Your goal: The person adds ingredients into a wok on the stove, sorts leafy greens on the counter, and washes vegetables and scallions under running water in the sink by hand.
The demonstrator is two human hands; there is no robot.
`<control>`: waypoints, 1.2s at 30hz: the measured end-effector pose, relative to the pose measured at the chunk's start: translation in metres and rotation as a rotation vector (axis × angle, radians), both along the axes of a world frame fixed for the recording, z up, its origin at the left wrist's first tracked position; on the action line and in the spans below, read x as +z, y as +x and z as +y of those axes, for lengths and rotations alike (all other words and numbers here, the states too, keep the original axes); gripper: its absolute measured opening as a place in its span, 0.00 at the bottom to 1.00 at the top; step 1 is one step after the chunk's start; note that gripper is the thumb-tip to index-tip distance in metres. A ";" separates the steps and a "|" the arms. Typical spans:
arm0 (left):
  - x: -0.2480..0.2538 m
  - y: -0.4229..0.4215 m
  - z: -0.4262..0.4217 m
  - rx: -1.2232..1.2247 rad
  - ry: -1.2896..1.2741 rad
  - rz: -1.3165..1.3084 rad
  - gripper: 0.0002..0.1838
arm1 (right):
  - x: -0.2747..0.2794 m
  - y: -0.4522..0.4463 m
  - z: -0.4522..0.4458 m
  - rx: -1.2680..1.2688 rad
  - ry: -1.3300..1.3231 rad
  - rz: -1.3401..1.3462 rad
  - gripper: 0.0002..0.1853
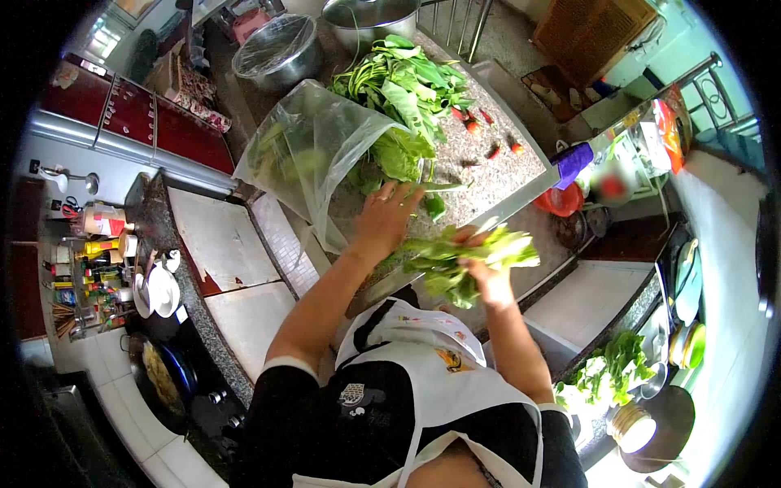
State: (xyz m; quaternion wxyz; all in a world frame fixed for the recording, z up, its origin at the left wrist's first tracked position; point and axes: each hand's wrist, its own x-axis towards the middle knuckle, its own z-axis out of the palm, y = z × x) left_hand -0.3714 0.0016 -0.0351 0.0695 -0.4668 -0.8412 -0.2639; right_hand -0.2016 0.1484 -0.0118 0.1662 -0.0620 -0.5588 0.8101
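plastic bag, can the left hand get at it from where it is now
Probably yes: the left hand is right beside the plastic bag, and nothing solid seems to stand between them.

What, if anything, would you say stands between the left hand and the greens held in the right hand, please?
Nothing visible appears to block the left hand from the greens in the right hand. The bag lies on the left hand's other side, not between them.
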 end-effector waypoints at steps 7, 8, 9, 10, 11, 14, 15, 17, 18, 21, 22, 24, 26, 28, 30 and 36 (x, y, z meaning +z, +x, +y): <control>0.001 -0.021 -0.005 -0.219 -0.099 0.022 0.10 | 0.002 0.043 0.032 -0.357 -0.386 0.094 0.20; 0.003 -0.022 -0.013 -0.227 -0.110 0.026 0.10 | 0.003 0.048 0.032 -0.357 -0.438 0.116 0.18; 0.005 -0.027 -0.024 -0.204 -0.180 0.017 0.10 | -0.001 0.053 0.033 -0.376 -0.448 0.113 0.18; 0.010 -0.031 -0.031 -0.183 -0.248 0.011 0.09 | -0.007 0.057 0.034 -0.395 -0.457 0.112 0.18; 0.015 -0.037 -0.033 -0.195 -0.256 0.018 0.09 | -0.010 0.059 0.033 -0.406 -0.464 0.120 0.18; 0.025 -0.042 -0.030 0.174 -1.113 -0.029 0.09 | -0.019 0.067 0.026 -0.409 -0.578 0.172 0.21; 0.027 -0.039 -0.023 0.146 -0.878 0.201 0.10 | -0.018 0.065 0.027 -0.332 -0.635 0.148 0.25; 0.027 -0.034 -0.001 0.148 -0.481 0.245 0.13 | -0.011 0.066 0.018 -0.394 -0.684 0.169 0.37; 0.025 -0.033 0.014 0.168 -0.447 0.221 0.13 | -0.014 0.068 0.017 -0.399 -0.687 0.164 0.37; 0.012 -0.044 0.053 0.246 -0.459 0.193 0.11 | -0.027 0.070 0.018 -0.352 -0.721 0.073 0.38; 0.004 -0.047 0.059 0.303 -0.508 0.185 0.11 | -0.031 0.070 0.016 -0.356 -0.723 0.077 0.38; -0.013 -0.053 0.056 0.273 -0.465 0.221 0.12 | -0.037 0.073 0.011 -0.329 -0.746 0.076 0.33; -0.022 -0.052 0.045 0.255 -0.437 0.274 0.13 | -0.038 0.075 0.007 -0.345 -0.810 0.077 0.26; -0.016 -0.041 0.021 0.238 -0.297 0.183 0.13 | -0.051 0.077 0.006 -0.248 -0.911 0.015 0.22; 0.006 -0.024 -0.003 0.178 -0.179 0.159 0.14 | -0.055 0.070 0.005 -0.203 -0.966 -0.042 0.19; 0.001 0.015 -0.073 -0.109 0.113 -0.097 0.11 | -0.039 0.030 0.004 0.326 -1.091 -0.091 0.38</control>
